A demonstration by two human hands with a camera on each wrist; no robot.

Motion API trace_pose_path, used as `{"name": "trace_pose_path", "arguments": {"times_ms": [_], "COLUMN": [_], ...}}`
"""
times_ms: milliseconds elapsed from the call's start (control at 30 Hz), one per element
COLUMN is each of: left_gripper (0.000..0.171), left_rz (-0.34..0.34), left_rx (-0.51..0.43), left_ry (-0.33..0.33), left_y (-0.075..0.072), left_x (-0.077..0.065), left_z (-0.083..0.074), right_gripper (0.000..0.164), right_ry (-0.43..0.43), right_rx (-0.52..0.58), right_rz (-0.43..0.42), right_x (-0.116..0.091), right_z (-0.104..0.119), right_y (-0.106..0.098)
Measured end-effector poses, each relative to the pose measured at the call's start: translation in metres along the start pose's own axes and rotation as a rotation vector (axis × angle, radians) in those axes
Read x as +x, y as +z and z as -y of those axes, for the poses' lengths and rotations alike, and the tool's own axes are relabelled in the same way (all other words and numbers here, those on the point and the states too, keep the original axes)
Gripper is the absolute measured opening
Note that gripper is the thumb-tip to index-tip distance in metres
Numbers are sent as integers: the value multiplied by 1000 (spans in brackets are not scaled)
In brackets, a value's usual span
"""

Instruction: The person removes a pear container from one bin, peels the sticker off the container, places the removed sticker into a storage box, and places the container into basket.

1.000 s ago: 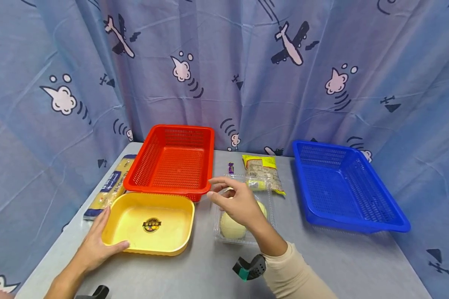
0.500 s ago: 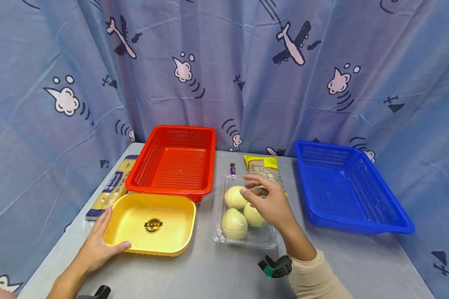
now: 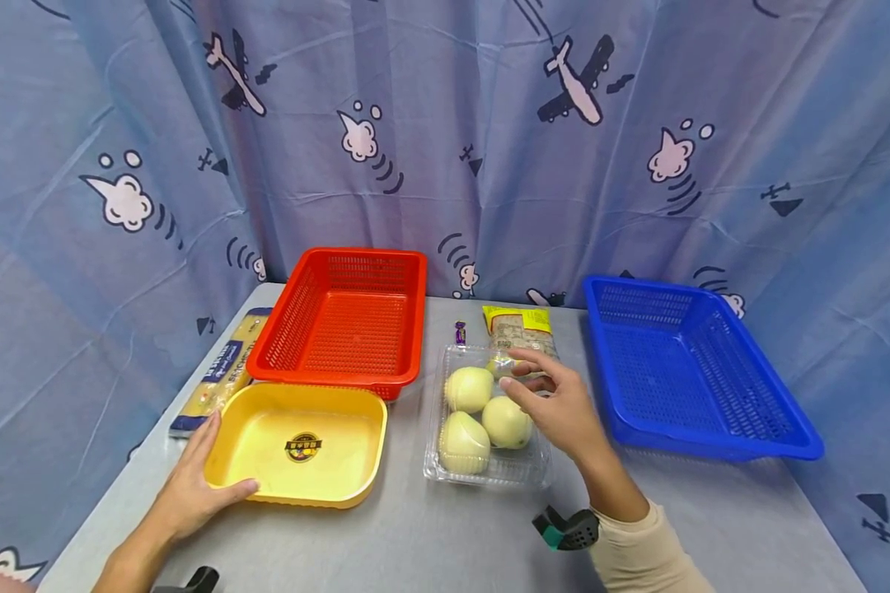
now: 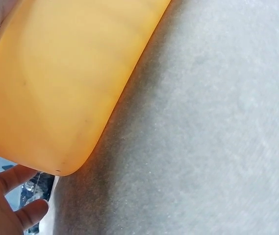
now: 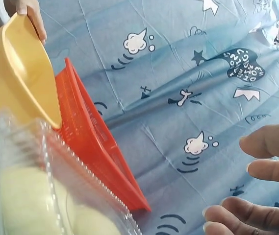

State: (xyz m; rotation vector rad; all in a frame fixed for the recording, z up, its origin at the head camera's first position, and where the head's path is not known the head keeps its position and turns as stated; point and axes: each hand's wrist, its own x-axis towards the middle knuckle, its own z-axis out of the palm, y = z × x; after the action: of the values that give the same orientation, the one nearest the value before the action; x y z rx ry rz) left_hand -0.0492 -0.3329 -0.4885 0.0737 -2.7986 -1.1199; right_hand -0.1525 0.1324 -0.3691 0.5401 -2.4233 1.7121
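My left hand (image 3: 187,487) rests at the left near corner of a yellow plastic basin (image 3: 319,486), thumb over the near rim and fingers along the left side. The left wrist view shows some of its fingers spread out past the basin's wall (image 4: 70,88). My right hand (image 3: 559,412) hovers over the right side of a clear plastic clamshell box (image 3: 493,473), fingers and thumb parted with nothing between them. Several pale yellow-green fruits (image 3: 463,443) sit inside the box; one at the back right is partly hidden. In the right wrist view, a gap separates the fingers from the box.
A red basket (image 3: 359,329) stands behind the basin, and a blue basket (image 3: 660,371) is at the right. A flat package of yellow noodles (image 3: 226,362) lies at far left. Behind the box lie a purple-wrapped candy (image 3: 460,333) and a yellow-topped bag (image 3: 519,325). A curtain (image 3: 430,148) hangs behind.
My right hand has moved from the left side of the clamshell box to above its right side, uncovering the fruits. My left hand and the basin have stayed put.
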Motion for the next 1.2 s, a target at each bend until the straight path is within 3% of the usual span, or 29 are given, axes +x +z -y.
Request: {"name": "trace_pose_path", "arguments": {"times_ms": [333,633,967,1200], "left_gripper": [119,119,119,119], "left_rz": [11,-11,-17,-9], "left_rx": [7,-14,-5,-7], "left_ry": [-17,8,20,7], "left_y": [-1,0,-1,0], "left_x": [-1,1,0,0], "left_z": [0,1,1,0], "right_gripper": [43,48,58,62], "right_ry": [56,62,196,245], "right_rx": [-135,-215,-228,-237], "right_rz": [-69,-105,-55,1], "right_x": [-2,-2,-5,-8], "right_z": [-19,-36,-58,-78], "right_y": [-14,-19,-18,-16]}}
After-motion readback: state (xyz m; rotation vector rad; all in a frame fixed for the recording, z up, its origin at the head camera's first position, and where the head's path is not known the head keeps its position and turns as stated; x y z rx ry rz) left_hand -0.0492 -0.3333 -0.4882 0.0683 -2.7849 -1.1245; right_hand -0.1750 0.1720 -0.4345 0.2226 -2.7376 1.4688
